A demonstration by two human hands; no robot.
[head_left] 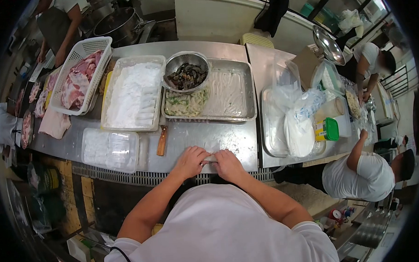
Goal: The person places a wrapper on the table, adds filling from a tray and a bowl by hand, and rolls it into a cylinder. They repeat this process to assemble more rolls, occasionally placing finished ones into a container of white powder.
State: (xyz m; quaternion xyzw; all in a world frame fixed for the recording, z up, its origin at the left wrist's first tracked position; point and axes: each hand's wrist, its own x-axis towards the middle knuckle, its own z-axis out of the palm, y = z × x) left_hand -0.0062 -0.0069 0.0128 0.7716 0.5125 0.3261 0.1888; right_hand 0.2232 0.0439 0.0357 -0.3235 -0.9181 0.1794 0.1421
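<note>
At the front edge of the steel table, my left hand point(191, 161) and my right hand point(228, 164) are closed on a small pale wrapper roll point(211, 158), one at each end. A thin, see-through wrapper part point(212, 145) lies flat just beyond it. Left of my hands rests a knife with a wooden handle point(162, 141), its blade partly under the tray. Ahead stands a metal tray point(250, 95) with a pale, green-flecked filling point(184, 103) on its left side. A steel bowl point(166, 68) of dark pieces sits on that tray.
White powder and pale rolls fill a white tray point(107, 95); a clear plastic box point(111, 149) holds more white pieces. Raw meat lies in a white basket point(106, 47) at left. Plastic bags and a green-lidded tub point(329, 129) stand at right. Several people work nearby.
</note>
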